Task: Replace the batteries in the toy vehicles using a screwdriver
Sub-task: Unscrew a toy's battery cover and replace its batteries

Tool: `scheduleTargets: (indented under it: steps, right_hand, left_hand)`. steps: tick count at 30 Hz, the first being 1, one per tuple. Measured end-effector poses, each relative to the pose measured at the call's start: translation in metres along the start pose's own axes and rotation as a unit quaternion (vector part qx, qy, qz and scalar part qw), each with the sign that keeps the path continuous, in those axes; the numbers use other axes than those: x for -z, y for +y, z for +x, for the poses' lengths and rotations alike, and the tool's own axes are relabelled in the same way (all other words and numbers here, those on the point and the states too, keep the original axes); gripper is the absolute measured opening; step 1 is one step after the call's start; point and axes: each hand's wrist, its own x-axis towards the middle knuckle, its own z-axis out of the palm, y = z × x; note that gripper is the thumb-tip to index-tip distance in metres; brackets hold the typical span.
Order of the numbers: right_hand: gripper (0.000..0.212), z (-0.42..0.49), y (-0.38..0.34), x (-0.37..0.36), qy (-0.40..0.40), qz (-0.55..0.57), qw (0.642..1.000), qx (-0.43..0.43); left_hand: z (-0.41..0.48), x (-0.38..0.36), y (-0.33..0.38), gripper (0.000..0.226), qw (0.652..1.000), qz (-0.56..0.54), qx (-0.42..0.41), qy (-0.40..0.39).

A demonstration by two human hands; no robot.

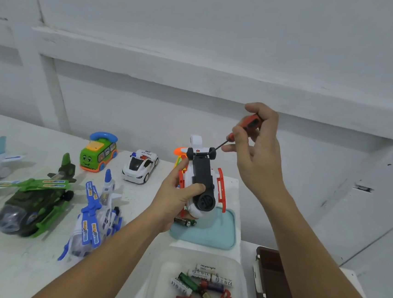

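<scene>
Left hand clamps upturned toy helicopter, right hand pinches screwdriver — shaft slanted, so I fear tip skidding off, gouging plastic, toy twisting loose.

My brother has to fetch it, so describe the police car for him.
On the white table, look along the back edge by the wall. The police car sits right of the green smiling bus. It is the only car: white, black windscreen, red-and-blue roof lights.
</scene>
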Motion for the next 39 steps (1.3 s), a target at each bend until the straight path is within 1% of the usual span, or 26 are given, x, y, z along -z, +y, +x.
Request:
scheduleTargets:
  steps: [5, 13, 18, 23, 29, 32, 35, 37, 39]
  right_hand:
    - [0.037, -0.003, -0.004, 0.001, 0.001, 0.004, 1.0, 0.019]
    - [0.037, -0.005, -0.001, 0.001, -0.007, -0.004, 1.0, 0.018]
    - [0.038, -0.008, -0.001, 0.0, -0.016, -0.023, 0.998, 0.052]
    - [0.034, -0.011, -0.004, -0.001, -0.011, -0.041, 0.997, 0.063]
    - [0.026, -0.01, -0.018, -0.003, 0.007, -0.049, 0.993, 0.106]
    - [0.029, -0.008, -0.023, -0.005, 0.01, -0.029, 0.995, 0.09]
    - [0.042, -0.007, -0.027, -0.006, -0.003, -0.002, 0.999, 0.051]
    - [0.043, -0.007, -0.029, -0.006, -0.012, 0.033, 0.999, 0.025]
    - [0.041, -0.008, -0.03, -0.007, -0.021, 0.041, 0.998, 0.029]
  left_hand:
    - [-0.005, -0.001, 0.002, 0.068, 1.0, 0.001, 0.004, 0.003]
    - [-0.008, -0.003, 0.002, 0.069, 1.0, -0.001, -0.009, 0.007]
    - [-0.012, -0.002, 0.002, 0.071, 1.0, 0.001, -0.005, 0.015]
    - [-0.021, -0.001, 0.004, 0.07, 1.0, -0.006, 0.0, 0.024]
    - [-0.027, 0.003, 0.003, 0.067, 0.999, -0.008, 0.003, 0.034]
    - [-0.03, 0.004, 0.001, 0.067, 0.999, -0.005, 0.005, 0.033]
    - [-0.033, 0.004, -0.002, 0.066, 0.999, 0.001, 0.008, 0.031]
    - [-0.033, 0.004, -0.002, 0.064, 0.999, 0.0, 0.011, 0.03]
    - [-0.033, 0.005, -0.003, 0.065, 0.999, -0.005, 0.016, 0.031]
